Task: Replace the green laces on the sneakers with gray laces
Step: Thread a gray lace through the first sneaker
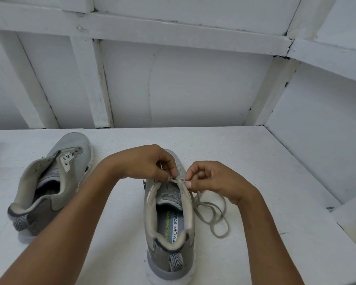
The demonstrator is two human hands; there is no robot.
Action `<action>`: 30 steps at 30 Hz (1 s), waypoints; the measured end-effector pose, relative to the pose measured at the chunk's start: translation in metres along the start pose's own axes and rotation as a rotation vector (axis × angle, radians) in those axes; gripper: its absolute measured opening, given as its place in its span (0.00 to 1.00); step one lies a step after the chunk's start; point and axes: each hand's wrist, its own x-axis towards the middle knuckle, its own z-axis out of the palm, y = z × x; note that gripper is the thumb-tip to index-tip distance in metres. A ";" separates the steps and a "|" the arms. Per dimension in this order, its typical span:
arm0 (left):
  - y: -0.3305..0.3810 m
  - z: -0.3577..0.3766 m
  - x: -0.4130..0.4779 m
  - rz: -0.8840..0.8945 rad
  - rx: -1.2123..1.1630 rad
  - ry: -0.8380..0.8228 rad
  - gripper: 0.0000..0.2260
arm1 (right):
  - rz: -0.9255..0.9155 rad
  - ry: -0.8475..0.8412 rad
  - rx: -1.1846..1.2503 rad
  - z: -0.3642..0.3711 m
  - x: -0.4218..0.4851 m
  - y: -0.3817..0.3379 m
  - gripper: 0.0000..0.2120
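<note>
A gray sneaker (169,227) stands on the white table (255,161) in front of me, heel toward me. A gray lace (213,212) crosses its lowest eyelets, and the rest trails in loose loops on the table to the shoe's right. My left hand (146,163) pinches the lace at the left eyelet row. My right hand (212,182) pinches the lace at the right eyelet row. A second gray sneaker (53,182) lies to the left with no lace in its eyelets. No green lace is in view.
White boarded walls close the table at the back and right. A ledge (351,214) juts in at the right, near the loose lace. A dark edge of something shows at the far left border.
</note>
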 end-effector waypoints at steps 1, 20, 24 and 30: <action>0.002 0.001 0.001 0.000 0.027 0.000 0.09 | 0.005 -0.006 -0.007 0.001 -0.001 -0.001 0.03; 0.020 0.006 -0.004 -0.126 0.461 0.091 0.04 | 0.058 -0.061 0.029 0.000 0.000 0.001 0.04; 0.017 0.013 -0.004 -0.127 0.503 0.175 0.07 | 0.067 -0.097 0.111 -0.002 -0.001 0.004 0.06; 0.014 0.021 -0.006 -0.160 0.467 0.229 0.06 | 0.074 -0.092 0.203 -0.004 -0.004 0.008 0.05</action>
